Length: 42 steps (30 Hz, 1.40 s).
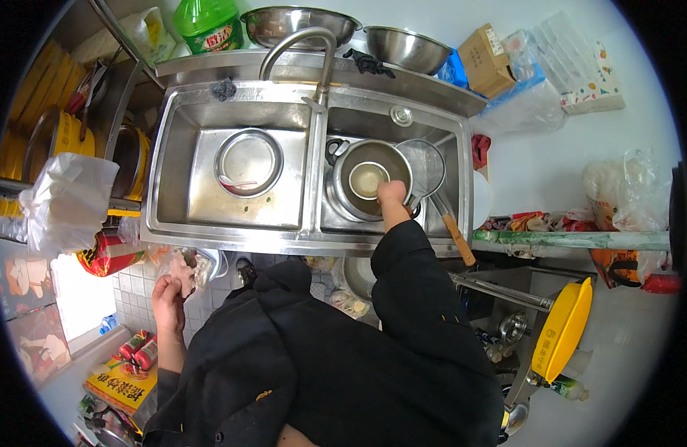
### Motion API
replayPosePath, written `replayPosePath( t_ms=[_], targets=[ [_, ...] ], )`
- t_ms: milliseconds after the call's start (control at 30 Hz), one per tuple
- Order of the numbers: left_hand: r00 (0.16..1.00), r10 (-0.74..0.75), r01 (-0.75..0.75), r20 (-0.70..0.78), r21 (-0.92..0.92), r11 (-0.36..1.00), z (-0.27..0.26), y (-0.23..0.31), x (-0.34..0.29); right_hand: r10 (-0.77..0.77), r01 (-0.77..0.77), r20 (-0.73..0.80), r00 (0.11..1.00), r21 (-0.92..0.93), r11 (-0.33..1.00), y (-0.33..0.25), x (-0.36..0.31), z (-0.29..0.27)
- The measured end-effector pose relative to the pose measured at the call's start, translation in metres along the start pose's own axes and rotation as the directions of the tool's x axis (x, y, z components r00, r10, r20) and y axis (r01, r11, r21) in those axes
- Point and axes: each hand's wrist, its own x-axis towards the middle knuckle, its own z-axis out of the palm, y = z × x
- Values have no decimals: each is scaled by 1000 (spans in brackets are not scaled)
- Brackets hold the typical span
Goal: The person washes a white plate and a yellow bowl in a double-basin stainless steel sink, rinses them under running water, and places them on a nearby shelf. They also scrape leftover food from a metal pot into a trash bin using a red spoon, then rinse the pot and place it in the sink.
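My right hand (392,194) is closed at the rim of a small round bowl (368,179), which sits inside a metal pot (345,200) with dark handles. The pot stands in the right basin (440,128) of a steel double sink. A mesh strainer (422,165) with a wooden handle lies beside the pot, its handle reaching over the sink's front edge. Away to the left, below the sink, my left hand (168,298) pinches a limp pinkish-brown piece (183,273) whose kind I cannot make out.
The left basin (181,160) holds a round metal dish (223,153) with a pale spoon (239,183). A curved faucet (327,63) rises behind. Steel bowls (299,24) stand on the back ledge. Left hang white plastic bags (68,197); a yellow tray (564,331) stands at right.
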Motion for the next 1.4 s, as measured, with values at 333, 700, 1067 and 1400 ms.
replayPosePath(
  t_ms=[333, 700, 1067, 1400],
  targets=[
    [999, 22, -22, 26, 2, 1000, 2, -1, -3, -193, 174, -255, 947, -94, 980, 0, -15, -15],
    [1000, 24, -22, -20, 89, 996, -9, 6, -8, 6, -103, 139, 990, 709, 697, 16, -22, 11],
    [1000, -9, 10, -6, 83, 997, -12, -1, 1, -273, 67, 146, 951, 764, 641, -69, -116, -2],
    [996, 26, -31, -86, -62, 998, -59, -5, -10, -347, 226, 113, 931, 565, 793, -149, -159, 67]
  ],
)
